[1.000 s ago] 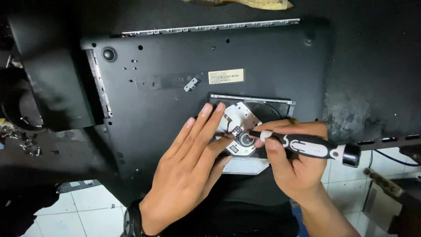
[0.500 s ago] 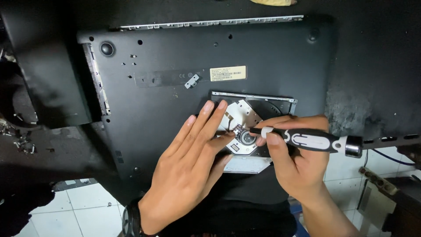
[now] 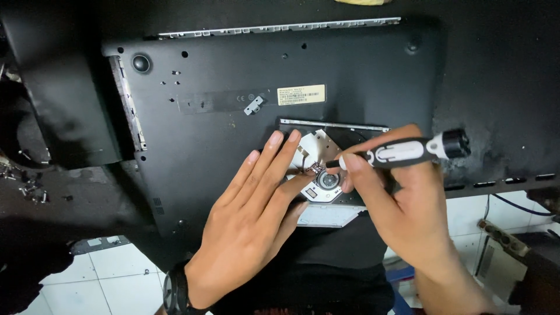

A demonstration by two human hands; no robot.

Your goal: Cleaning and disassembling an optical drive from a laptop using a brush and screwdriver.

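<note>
Two bare hands at work over a black plastic laptop underside (image 3: 245, 146) lying on the dark desk (image 3: 501, 76): left hand (image 3: 251, 221) flat, fingers spread, no grip on anything, merely pressing beside the exposed silver optical drive mechanism (image 3: 321, 175); right hand (image 3: 402, 204) with its grip closed around a black-and-white-handled screwdriver (image 3: 402, 151), tip down at the drive's small circuit piece. Likely risk: tip slipping off under sideways pressure, scratching the hub or jabbing the left fingertips close by.
</note>
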